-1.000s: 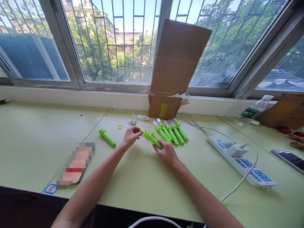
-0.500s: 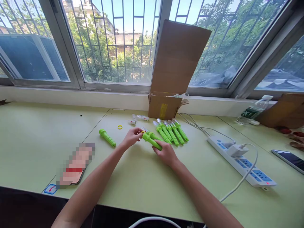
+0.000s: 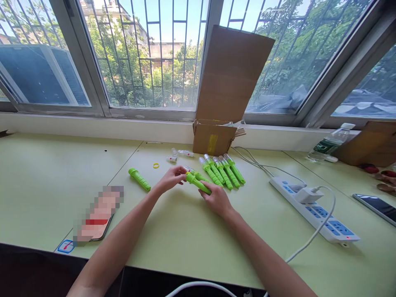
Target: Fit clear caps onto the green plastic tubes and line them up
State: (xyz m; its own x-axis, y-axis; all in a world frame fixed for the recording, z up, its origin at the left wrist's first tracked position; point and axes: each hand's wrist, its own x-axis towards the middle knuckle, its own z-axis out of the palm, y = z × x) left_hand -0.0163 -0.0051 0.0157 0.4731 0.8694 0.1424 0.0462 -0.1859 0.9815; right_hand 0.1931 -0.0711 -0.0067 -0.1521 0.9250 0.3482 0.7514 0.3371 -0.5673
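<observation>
My right hand (image 3: 216,200) is closed around the lower end of a bright green ribbed plastic handle (image 3: 197,183), its threaded end tilted up toward the left. At that end my left hand (image 3: 171,180) pinches a small yellow ring (image 3: 187,174), which touches the handle's mouth; how far it sits on is too small to tell. Just behind lies another green stick with a clear tip (image 3: 191,169), partly hidden by the held one. A loose green handle (image 3: 140,179) rests to the left, and a second yellow ring (image 3: 156,165) lies behind it.
Several green sticks with clear caps (image 3: 229,175) lie in a row to the right. Clear caps (image 3: 185,153) sit near an open cardboard box (image 3: 213,138). A power strip (image 3: 315,212) with white cables, a water bottle (image 3: 331,144) and phones (image 3: 375,208) (image 3: 103,233) surround the work area.
The yellow ring has come slightly closer against the handle's threaded end, with my left fingers shifting a little. My right hand keeps its hold almost unmoved.
</observation>
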